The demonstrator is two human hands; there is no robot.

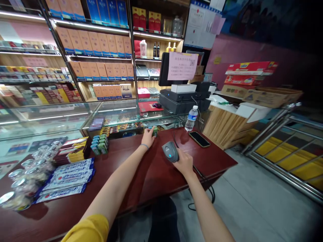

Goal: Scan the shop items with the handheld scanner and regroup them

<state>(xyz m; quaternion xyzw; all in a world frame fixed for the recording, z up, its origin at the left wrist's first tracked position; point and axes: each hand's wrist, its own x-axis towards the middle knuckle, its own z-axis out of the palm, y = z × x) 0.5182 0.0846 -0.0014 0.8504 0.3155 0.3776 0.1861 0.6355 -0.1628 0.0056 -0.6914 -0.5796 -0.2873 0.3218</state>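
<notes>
Gripping barcode scanner (170, 152) in right hand (185, 164), pinching small green box (155, 131) in left hand (147, 137); could topple water bottle (192, 117) by pulling black cable (174, 136) sideways.

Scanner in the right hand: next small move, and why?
Probably bring the scanner closer to the small green pack: the right hand holds the scanner, the left hand is at the pack, and bare tabletop shows between them.

Water bottle (191, 118) near a phone (199, 139), pink sign (182, 66) on a monitor (164, 71), lidded jars (24, 185) beside blue-and-white packets (67, 177)
</notes>
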